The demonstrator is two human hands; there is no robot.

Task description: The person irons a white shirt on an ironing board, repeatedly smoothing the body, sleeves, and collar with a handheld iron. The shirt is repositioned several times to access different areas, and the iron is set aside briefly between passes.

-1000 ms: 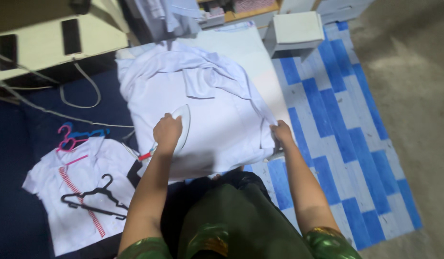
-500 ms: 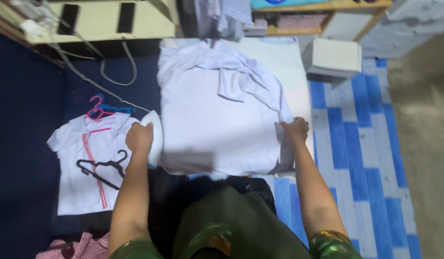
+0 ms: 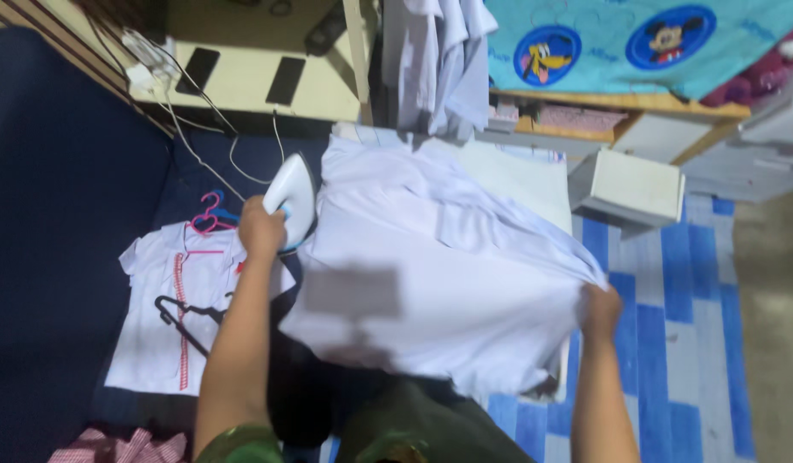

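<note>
A white shirt lies spread over a low white board in front of me. My left hand grips the handle of a white clothes iron, which stands at the shirt's left edge. My right hand pinches the shirt's right edge and lifts it a little off the board. A grey blurred patch covers part of the shirt's near side.
On the dark blue mat to the left lies a small white shirt with red trim, with a pink hanger and a black hanger on it. Cords run to a cream shelf holding two phones. A white box stands on the blue checked floor covering. White garments hang behind.
My left hand has carried the iron to the shirt's left edge and stood it up. My right hand has pulled the shirt's right edge upward. The camera has tilted up and moved closer.
</note>
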